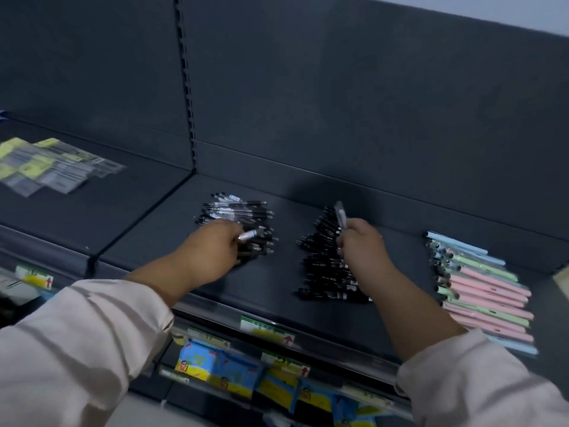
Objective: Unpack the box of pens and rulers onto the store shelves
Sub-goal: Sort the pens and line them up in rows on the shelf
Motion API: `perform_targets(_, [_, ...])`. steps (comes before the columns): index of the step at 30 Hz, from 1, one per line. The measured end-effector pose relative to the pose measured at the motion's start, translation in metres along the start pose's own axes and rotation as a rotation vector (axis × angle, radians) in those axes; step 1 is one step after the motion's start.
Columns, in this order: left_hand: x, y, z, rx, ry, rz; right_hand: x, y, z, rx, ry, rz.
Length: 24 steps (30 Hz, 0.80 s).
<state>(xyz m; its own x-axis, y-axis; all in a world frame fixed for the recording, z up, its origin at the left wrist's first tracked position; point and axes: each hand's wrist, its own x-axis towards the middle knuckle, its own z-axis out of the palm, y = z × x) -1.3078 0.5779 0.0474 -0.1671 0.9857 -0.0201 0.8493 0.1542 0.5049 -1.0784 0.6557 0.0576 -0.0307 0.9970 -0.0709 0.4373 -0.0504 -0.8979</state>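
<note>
Two piles: clear-barrelled pens (240,211), black pens (326,272).

The left hand (212,248) hides its own fingers behind its knuckles, and only a smeared end shows of the silver-tipped pen (251,234) it grips. The pale pen (340,214) pinched in the right hand (360,245) is also a blur. The right forearm covers part of the row of black pens (323,269), and the sleeve (480,380) covers the near end of the pastel pens (486,288). Print on the price labels (266,329) is unreadable. The flat packets (46,164) at far left are blurred and cut by the edge.
</note>
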Motion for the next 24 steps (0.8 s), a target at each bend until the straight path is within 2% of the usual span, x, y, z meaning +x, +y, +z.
perform_targets(3, [-0.003, -0.020, -0.003, 0.172, -0.030, 0.168, -0.002, -0.011, 0.027, -0.083, -0.109, -0.086])
perform_targets(8, [0.002, -0.041, 0.005, 0.243, -0.083, 0.262, -0.002, -0.017, 0.062, -0.132, -0.238, -0.110])
perform_targets(11, [0.008, -0.050, 0.005, 0.218, -0.058, 0.276, -0.002, -0.018, 0.077, -0.133, -0.265, -0.107])
perform_targets(18, [0.028, -0.067, -0.003, 0.364, 0.011, 0.389, -0.002, -0.019, 0.099, -0.086, -0.268, -0.086])
perform_targets(21, [0.029, -0.069, -0.009, 0.187, 0.144, 0.442, -0.004, -0.023, 0.105, 0.026, -0.257, -0.056])
perform_targets(24, [0.028, -0.064, -0.025, -0.108, 0.226, 0.337, -0.008, -0.035, 0.109, 0.156, -0.267, -0.007])
